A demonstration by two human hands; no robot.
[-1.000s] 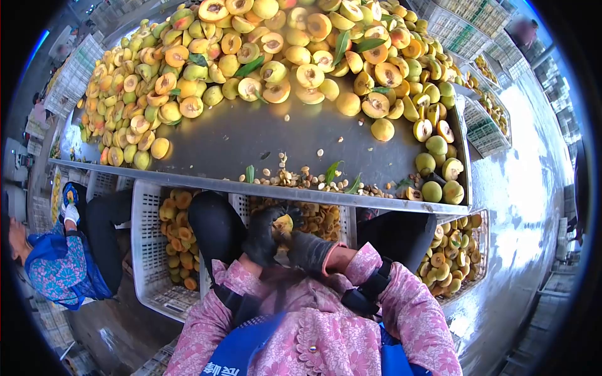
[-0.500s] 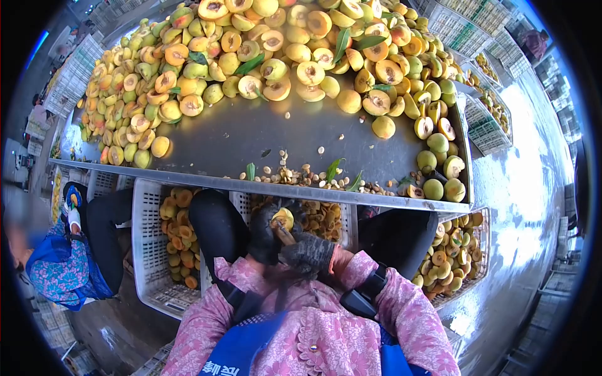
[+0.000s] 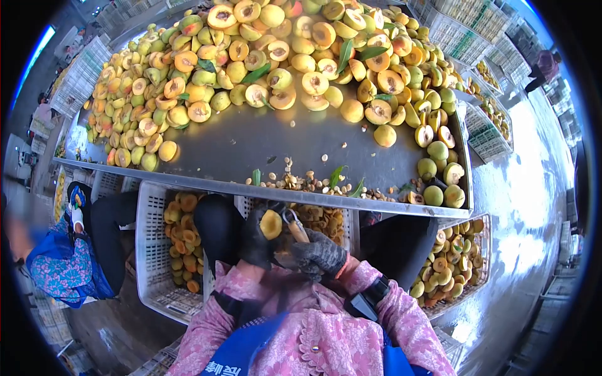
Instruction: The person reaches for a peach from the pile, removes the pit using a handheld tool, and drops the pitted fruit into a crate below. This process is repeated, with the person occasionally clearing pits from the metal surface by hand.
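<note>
My left hand (image 3: 254, 237), in a dark glove, is closed on a yellow peach half (image 3: 271, 224) whose cut side faces up. In a grey knit glove, my right hand (image 3: 321, 254) grips the wooden handle of a pitting tool (image 3: 297, 232). The tool's metal loop points up and left, just right of the peach half and apart from it. Both hands are in front of my lap, below the edge of a metal table (image 3: 238, 141). Partly hidden behind them is a crate of peach halves (image 3: 326, 219).
Many peaches, mostly halved (image 3: 200, 94), are piled on the table, with loose pits (image 3: 301, 182) along its near edge. White crates (image 3: 145, 250) of fruit stand left and right of my legs. A co-worker (image 3: 69, 263) sits at the left.
The pitting tool's loop has come out of the peach half, which now shows its hollow. My right hand has moved slightly right and down, and the peach half slightly left.
</note>
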